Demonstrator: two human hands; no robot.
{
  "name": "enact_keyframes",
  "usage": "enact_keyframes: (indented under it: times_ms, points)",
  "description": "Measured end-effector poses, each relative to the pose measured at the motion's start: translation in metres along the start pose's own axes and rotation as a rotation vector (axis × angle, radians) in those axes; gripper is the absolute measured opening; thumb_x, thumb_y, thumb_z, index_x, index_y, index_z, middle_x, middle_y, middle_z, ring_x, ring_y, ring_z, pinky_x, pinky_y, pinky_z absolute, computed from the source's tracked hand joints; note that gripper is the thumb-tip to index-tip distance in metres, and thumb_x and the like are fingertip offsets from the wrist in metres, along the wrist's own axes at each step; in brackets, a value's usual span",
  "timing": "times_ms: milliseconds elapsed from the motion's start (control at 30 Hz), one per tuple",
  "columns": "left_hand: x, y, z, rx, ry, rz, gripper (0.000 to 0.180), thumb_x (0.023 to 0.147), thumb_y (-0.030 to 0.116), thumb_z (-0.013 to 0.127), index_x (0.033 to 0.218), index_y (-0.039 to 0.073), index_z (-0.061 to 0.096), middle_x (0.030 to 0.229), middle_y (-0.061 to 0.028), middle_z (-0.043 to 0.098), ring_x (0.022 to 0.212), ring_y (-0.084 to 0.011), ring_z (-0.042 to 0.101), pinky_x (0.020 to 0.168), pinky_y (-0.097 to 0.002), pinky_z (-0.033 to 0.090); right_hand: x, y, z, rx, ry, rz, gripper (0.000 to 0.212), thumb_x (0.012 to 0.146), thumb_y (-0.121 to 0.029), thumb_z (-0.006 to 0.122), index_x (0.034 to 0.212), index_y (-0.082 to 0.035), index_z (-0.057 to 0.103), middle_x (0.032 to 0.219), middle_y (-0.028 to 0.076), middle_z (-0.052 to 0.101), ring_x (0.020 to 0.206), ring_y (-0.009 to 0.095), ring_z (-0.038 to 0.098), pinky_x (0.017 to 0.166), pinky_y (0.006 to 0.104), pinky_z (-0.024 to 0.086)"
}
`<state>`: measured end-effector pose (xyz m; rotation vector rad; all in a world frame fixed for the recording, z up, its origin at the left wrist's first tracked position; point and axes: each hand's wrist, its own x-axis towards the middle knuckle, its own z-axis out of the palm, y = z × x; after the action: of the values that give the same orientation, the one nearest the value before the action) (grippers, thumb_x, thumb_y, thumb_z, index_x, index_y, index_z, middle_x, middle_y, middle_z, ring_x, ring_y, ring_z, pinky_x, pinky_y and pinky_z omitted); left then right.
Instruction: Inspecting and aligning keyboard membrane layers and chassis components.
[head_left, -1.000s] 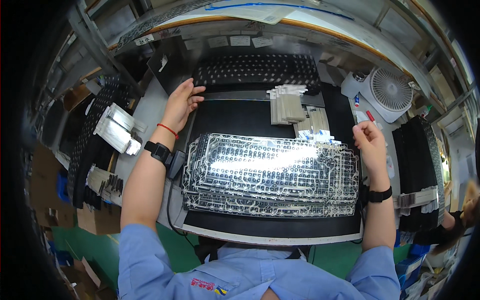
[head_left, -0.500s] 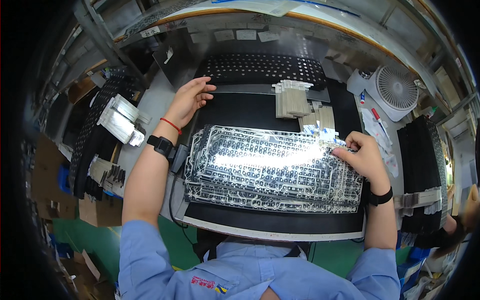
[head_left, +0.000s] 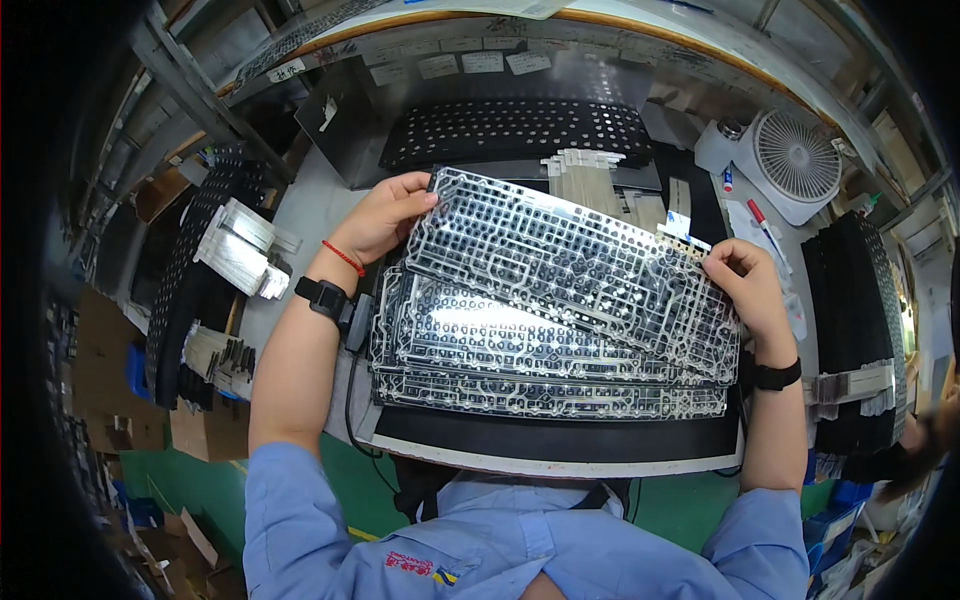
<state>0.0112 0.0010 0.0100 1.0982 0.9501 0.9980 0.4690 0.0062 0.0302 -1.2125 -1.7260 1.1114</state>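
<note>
A clear keyboard membrane sheet (head_left: 560, 262), printed with silvery traces and dark dots, is lifted at a slant between my two hands. My left hand (head_left: 392, 215) pinches its upper left corner, thumb on top. At its upper right corner, my right hand (head_left: 748, 285) grips the edge between thumb and fingers, close to a pale connector tail with a blue-and-white tab (head_left: 677, 228). Beneath the raised sheet lies a stack of similar membrane sheets (head_left: 520, 395) on a black mat (head_left: 480, 432), its upper part partly hidden.
Behind the sheet, a bundle of pale flat tails (head_left: 582, 185) lies before black perforated sheets (head_left: 510, 135). On the right are a white fan (head_left: 795, 165), a red marker (head_left: 757, 212), a blue marker (head_left: 727, 178) and a black stack (head_left: 850, 320). Silvery tails (head_left: 240, 245) hang over black sheets at left.
My left hand, open and apart from the sheets before, now grips a corner. The top membrane sheet has come up off the stack and tilted, with my right hand raised slightly.
</note>
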Motion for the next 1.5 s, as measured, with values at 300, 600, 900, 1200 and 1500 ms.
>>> enact_keyframes:
  times_ms: [300,600,900,1200,1500]
  points:
    - [0.006,-0.004,-0.006,-0.040,0.173,0.151,0.020,0.093,0.011,0.055,0.111,0.002,0.057,0.102,-0.0031,0.065,0.089,-0.0079,0.061,0.082,-0.0231,0.050,0.003,-0.003,0.005,0.378,0.074,0.028,0.019,0.092,-0.013,0.059,0.106,-0.001,0.060,0.081,-0.005,0.058,0.077,0.001,0.050,0.069,0.0168,0.039]
    - [0.004,-0.002,-0.019,-0.039,0.226,0.219,0.013,0.097,0.019,0.052,0.093,0.009,0.058,0.067,0.0037,0.052,0.055,-0.0040,0.039,0.052,-0.0177,0.032,0.006,0.008,0.001,0.266,0.218,-0.052,0.016,0.095,-0.017,0.056,0.093,-0.001,0.062,0.065,-0.008,0.050,0.058,0.000,0.042,0.051,0.0164,0.030]
    - [0.004,0.001,-0.007,-0.124,0.299,0.238,0.021,0.098,0.023,0.049,0.106,0.007,0.060,0.081,0.0030,0.057,0.068,-0.0075,0.051,0.059,-0.0200,0.038,0.000,0.007,-0.003,0.061,0.334,-0.280,0.018,0.094,-0.013,0.057,0.099,0.003,0.064,0.079,0.000,0.060,0.072,0.004,0.051,0.069,0.0177,0.039]
    - [0.009,-0.008,-0.022,0.119,0.170,0.011,0.018,0.096,0.027,0.052,0.097,0.010,0.058,0.075,0.0027,0.057,0.066,-0.0064,0.053,0.059,-0.0191,0.039,0.002,-0.001,0.005,0.172,0.227,-0.273,0.047,0.087,0.001,0.060,0.131,0.003,0.044,0.091,0.001,0.057,0.080,0.004,0.052,0.072,0.0170,0.041]
    - [0.013,-0.004,-0.020,-0.144,0.524,0.198,0.032,0.098,0.026,0.050,0.123,0.006,0.049,0.100,-0.0081,0.063,0.079,-0.0109,0.059,0.068,-0.0204,0.045,-0.002,0.004,0.003,0.075,0.193,-0.187,0.016,0.086,-0.010,0.064,0.099,0.000,0.059,0.082,0.000,0.057,0.071,0.005,0.050,0.063,0.0186,0.039]
